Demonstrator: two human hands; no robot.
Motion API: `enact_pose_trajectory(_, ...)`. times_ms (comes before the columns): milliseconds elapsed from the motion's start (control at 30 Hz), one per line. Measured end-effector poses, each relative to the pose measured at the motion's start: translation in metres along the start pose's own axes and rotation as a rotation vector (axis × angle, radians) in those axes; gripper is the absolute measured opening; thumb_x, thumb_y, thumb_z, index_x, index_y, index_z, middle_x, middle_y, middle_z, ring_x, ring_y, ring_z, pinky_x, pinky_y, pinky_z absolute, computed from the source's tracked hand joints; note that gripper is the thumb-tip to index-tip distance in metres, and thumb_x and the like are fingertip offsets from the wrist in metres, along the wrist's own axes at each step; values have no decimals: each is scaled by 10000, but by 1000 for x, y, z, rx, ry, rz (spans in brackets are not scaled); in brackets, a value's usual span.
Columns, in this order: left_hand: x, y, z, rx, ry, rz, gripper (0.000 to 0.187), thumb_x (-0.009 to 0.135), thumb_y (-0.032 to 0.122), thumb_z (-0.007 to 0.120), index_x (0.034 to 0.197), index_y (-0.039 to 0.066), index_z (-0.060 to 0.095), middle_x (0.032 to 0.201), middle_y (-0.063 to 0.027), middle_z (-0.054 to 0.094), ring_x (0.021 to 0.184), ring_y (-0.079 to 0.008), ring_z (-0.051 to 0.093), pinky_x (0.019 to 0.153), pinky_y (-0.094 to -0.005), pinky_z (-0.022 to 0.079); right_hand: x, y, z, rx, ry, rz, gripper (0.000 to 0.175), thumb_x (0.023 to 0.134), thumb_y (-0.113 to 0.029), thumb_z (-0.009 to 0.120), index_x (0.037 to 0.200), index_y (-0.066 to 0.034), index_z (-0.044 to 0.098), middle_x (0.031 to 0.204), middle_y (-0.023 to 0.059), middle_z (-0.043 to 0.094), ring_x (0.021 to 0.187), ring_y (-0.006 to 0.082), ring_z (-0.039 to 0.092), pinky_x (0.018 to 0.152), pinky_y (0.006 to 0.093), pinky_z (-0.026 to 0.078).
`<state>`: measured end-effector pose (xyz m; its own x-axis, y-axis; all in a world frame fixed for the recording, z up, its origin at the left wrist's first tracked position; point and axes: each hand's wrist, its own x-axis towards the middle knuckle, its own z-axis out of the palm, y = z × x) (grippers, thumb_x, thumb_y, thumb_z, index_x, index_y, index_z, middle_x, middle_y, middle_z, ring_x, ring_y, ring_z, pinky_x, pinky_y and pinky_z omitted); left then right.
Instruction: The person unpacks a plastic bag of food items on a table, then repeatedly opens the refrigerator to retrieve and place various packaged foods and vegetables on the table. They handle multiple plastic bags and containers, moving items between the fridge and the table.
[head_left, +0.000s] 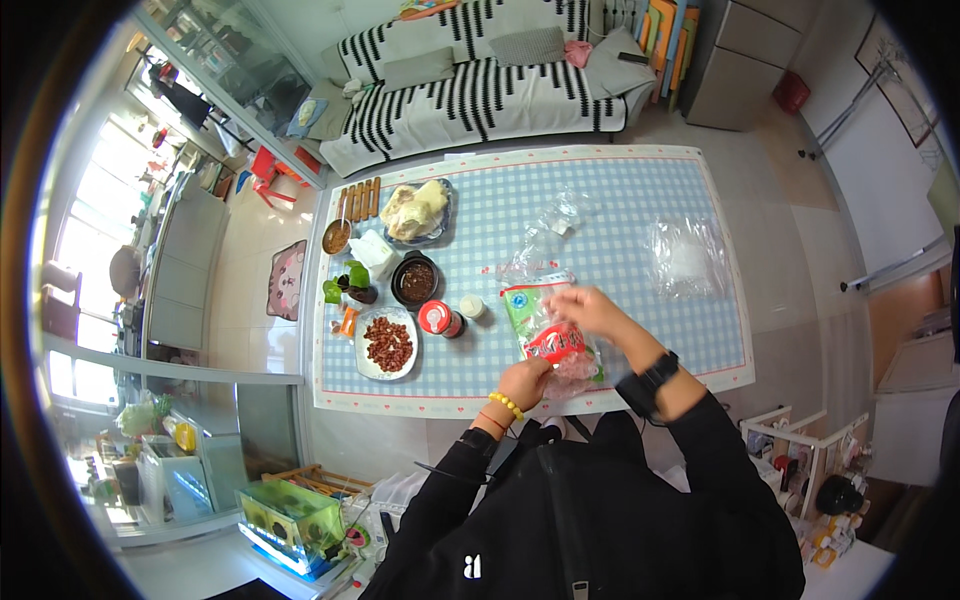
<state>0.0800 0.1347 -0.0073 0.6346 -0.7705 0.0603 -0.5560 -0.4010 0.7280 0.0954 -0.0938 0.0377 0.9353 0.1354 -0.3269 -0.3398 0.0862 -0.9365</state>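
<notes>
A printed plastic food bag (530, 315), green, white and red, lies near the table's front edge with pinkish contents showing through its lower part. My left hand (523, 384), with a yellow bead bracelet at the wrist, pinches the bag's lower left side. Above the bag's upper right part is my right hand (589, 311), fingers bent together; whether they grip the plastic cannot be told. Clear crumpled plastic (551, 225) stretches beyond the bag's top. Left of the bag stand a white-capped small jar (472, 306) and a red-lidded jar (441, 319).
Further left are a plate of reddish-brown pieces (388, 343), a black bowl of dark sauce (415, 280), tissues (375, 253), a small potted plant (358, 285), a bowl with a spoon (337, 237) and a plate of pale food (414, 212). Clear plastic packaging (686, 257) lies at the right.
</notes>
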Motion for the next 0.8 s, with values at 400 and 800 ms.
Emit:
enact_pose_trajectory(400, -12, -33, -36, -404, -22, -464, 280, 918, 154, 633, 1186, 74, 620, 889, -58, 667, 789, -120, 637, 636, -296, 524, 158, 42, -7, 263, 414, 57, 483, 950, -255, 607, 1362, -20, 515, 1382, 105, 529, 1240, 207, 496, 1041, 337, 367)
enact_pose_trajectory(800, 67, -2, -39, -1720, 302, -670, 450, 969, 226, 552, 1371, 84, 411, 1204, -163, 574, 1064, -365, 602, 884, -510, 536, -38, 15, 66, -639, -35, -479, 428, 908, -225, 621, 1262, 12, 573, 1290, 195, 563, 1199, 325, 534, 1019, 392, 415)
